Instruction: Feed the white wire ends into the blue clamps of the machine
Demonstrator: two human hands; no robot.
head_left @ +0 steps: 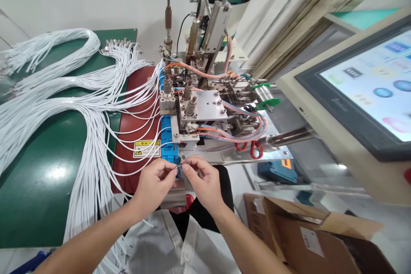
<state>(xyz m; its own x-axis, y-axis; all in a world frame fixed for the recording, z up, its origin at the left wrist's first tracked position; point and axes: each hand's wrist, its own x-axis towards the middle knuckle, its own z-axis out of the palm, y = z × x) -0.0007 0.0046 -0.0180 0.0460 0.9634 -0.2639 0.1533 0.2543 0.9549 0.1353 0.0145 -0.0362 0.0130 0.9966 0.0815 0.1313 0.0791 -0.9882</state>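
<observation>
- The left hand (156,182) and the right hand (201,180) met at lower centre of the frame, just in front of the machine (195,107).
- Both hands had thumb and forefinger pinched nearly closed on a single thin white wire (180,165); the short span between the two grips bowed slightly upward.
- The remaining fingers of each hand were curled loosely inward and held nothing visible.
- The held wire sat directly below the row of blue clamp blocks (167,143) on the machine's front edge, close to the lowest block; contact with it could not be confirmed.
- Other white wires already ran from the blue blocks leftward across the red mat (135,115) to the large wire bundle (48,90) on the green table (35,197), left half of the frame.
- Step judged in hand: positioning one wire end for seating in a blue block.
- The next move would likely call for fine alignment of the wire tip with the block's slot, with the pinch kept firm and the wire kept straight.
- A touchscreen panel (369,90) stood at right; a cardboard box (308,231) lay at lower right.
</observation>
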